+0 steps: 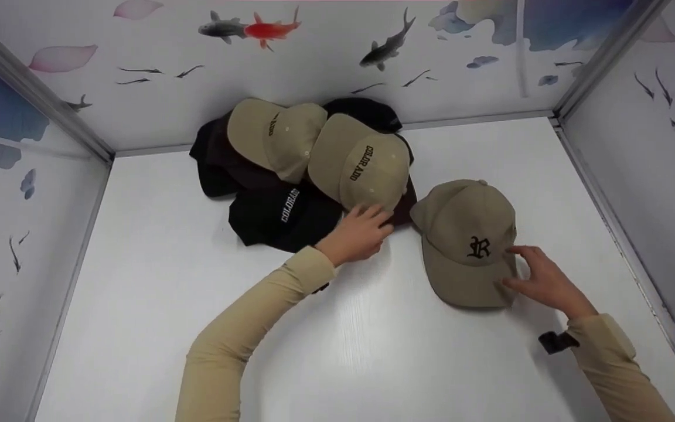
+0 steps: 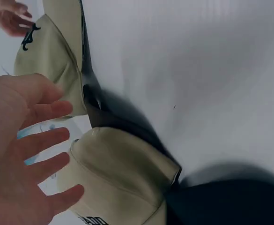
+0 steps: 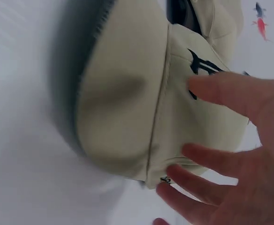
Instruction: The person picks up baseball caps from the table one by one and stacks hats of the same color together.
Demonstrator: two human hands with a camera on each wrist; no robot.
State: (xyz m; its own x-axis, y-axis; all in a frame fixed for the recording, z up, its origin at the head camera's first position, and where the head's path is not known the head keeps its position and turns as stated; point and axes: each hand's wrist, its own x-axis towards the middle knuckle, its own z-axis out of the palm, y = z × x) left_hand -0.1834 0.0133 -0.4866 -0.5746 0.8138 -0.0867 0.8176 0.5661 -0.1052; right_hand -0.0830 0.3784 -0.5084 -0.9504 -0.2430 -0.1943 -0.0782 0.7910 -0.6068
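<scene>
A tan baseball cap with a black letter emblem (image 1: 469, 243) lies on the right of the white table, brim toward me. My right hand (image 1: 545, 278) is at its right side, thumb and fingers spread and slightly bent around the edge of brim and crown; in the right wrist view the fingers (image 3: 207, 154) overlap the crown. My left hand (image 1: 358, 234) is at the near edge of a tan COLORADO cap (image 1: 367, 158), which lies on the pile. In the left wrist view its fingers (image 2: 48, 140) are spread, with nothing between them.
Left of that cap, another tan cap (image 1: 282, 138) lies on the pile. A black COLORADO cap (image 1: 279, 217) sits in front, with dark maroon and black caps underneath and behind. White panels (image 1: 314, 76) printed with fish enclose the table (image 1: 150, 275) at the back and sides.
</scene>
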